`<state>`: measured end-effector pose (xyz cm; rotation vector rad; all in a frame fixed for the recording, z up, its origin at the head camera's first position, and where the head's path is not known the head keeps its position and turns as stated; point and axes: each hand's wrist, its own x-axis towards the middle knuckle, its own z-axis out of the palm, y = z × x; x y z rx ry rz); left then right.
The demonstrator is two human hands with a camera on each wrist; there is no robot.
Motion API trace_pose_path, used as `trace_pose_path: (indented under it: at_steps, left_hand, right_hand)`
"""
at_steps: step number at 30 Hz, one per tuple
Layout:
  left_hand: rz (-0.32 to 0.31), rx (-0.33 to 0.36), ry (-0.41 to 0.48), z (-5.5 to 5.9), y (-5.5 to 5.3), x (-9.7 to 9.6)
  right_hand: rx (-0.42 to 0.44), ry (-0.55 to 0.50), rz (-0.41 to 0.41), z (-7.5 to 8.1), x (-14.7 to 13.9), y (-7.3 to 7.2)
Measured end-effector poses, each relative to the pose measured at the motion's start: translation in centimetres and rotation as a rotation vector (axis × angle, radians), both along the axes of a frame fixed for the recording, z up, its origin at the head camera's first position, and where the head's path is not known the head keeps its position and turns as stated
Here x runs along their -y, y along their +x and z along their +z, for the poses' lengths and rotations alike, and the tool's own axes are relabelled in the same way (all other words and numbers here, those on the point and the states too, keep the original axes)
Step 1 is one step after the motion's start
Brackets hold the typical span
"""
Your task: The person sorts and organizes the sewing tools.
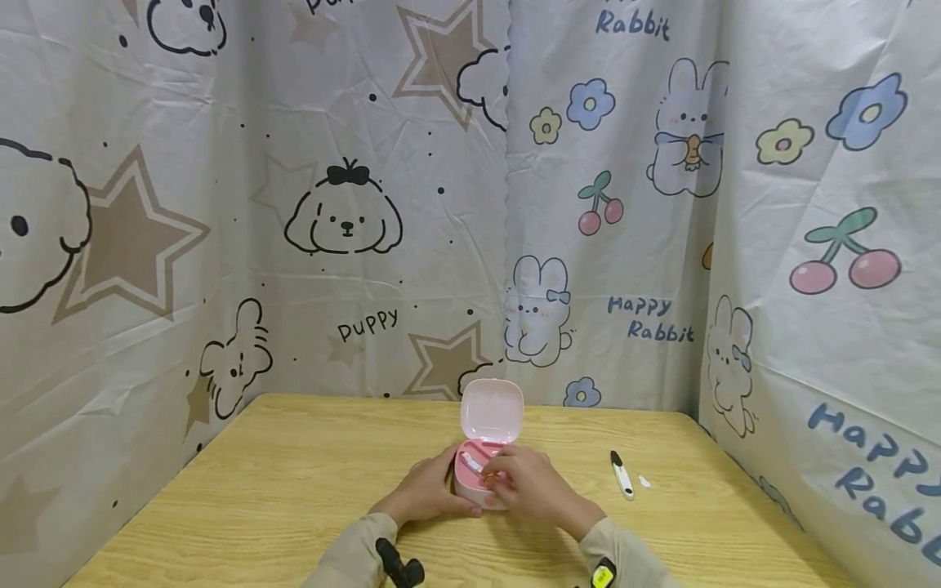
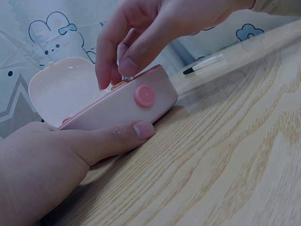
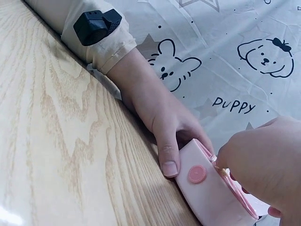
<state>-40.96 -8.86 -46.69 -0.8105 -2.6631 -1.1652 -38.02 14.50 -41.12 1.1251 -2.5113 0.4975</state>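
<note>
A pale pink box (image 2: 113,106) with a round pink button on its front stands on the table, its lid (image 1: 492,411) raised. My left hand (image 1: 426,487) holds the box at its left side, thumb along the front. Over the opening, my right hand (image 1: 535,483) reaches down with bent fingers. Its fingertips are at a small orange item (image 2: 121,84) at the box's rim; whether they pinch it is hidden. Inside the box, a small white item (image 1: 471,463) lies left of the right fingertips in the pink interior.
To the right on the wooden table (image 1: 331,457) lies a white pen-like tool (image 1: 622,476) with a black end. Beside it is a small white piece (image 1: 644,482). Printed curtains (image 1: 353,286) enclose the table's back and sides.
</note>
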Motion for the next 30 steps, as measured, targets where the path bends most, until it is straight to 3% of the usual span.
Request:
trace_pose_path:
  at_steps: [10, 18, 30]
  left_hand:
    - [-0.005, 0.011, 0.004, 0.0, 0.0, 0.0]
    - [-0.009, 0.003, 0.007, 0.1, 0.2, 0.0]
    - [-0.018, 0.008, 0.022, -0.1, -0.2, -0.2]
  right_hand:
    - [-0.047, -0.025, 0.017, 0.8, -1.0, -0.5]
    - [0.007, -0.06, -0.024, 1.9, -2.2, -0.5]
    - [-0.031, -0.151, -0.148, 2.9, -4.4, -1.5]
